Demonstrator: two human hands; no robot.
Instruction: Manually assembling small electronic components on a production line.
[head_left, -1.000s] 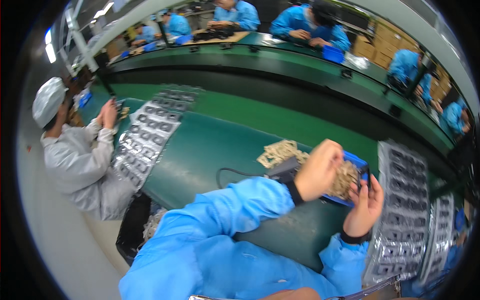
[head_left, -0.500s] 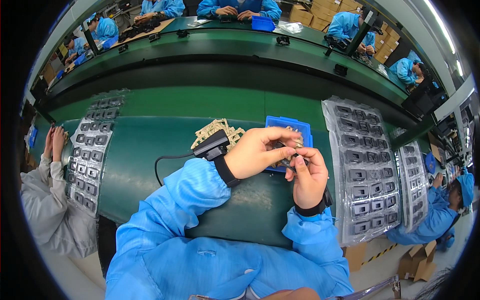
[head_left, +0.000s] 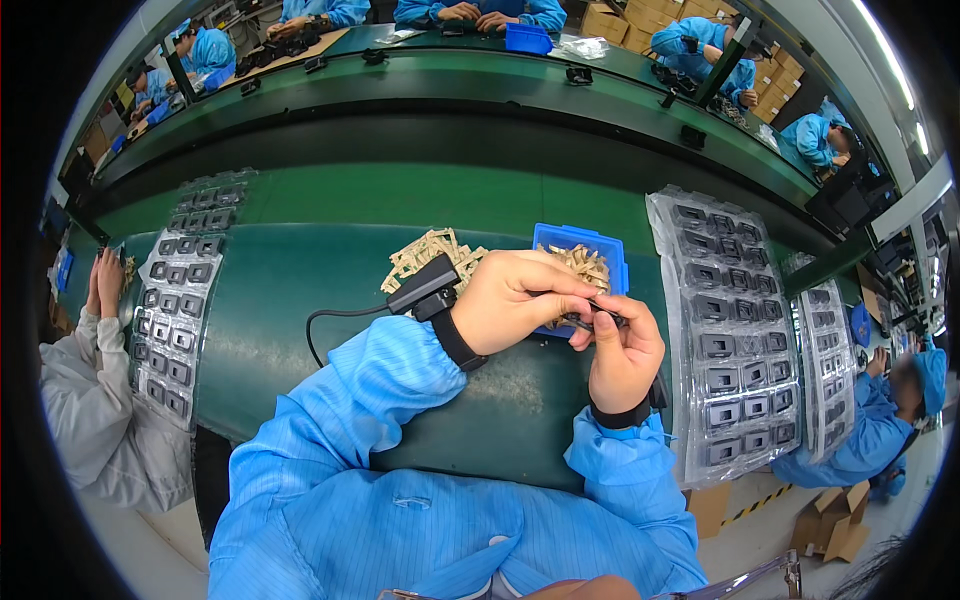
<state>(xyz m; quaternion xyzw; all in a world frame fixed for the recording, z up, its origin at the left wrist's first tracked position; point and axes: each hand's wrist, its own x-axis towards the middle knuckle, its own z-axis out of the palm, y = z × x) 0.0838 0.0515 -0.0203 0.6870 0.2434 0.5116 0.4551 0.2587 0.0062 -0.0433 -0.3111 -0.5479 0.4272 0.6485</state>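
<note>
Fingertips meet over a small dark part (head_left: 577, 321) at a counter (head_left: 300, 360), the fingers of the left hand (head_left: 512, 298) bent in from the left and those of the right hand (head_left: 625, 358) rising from the near right. Both pairs of thumb and forefinger are drawn narrow, pinching the part between them; its outline is mostly covered, and whether a second piece is caught in the left pinch cannot be told.

The step in hand appears to be close fingertip work on that part, lifted just at the near edge of a blue bin (head_left: 620, 262). The next move, by the look of it, calls for a steady right-hand hold and a light, exact touch from the left.

Beneath and beyond the hands, tan strips (head_left: 582, 263) fill the bin. A strapped black device (head_left: 423, 286) rides on the left wrist, its cable (head_left: 343, 313) looping left onto the counter; just beyond it lies a loose strip pile (head_left: 425, 254). Farther right, a clear tray (head_left: 735, 345) carries rows of dark frames; another tray (head_left: 178, 300) lines the left. At the far left, a co-worker in white (head_left: 115, 425) sits with hands raised together.
</note>
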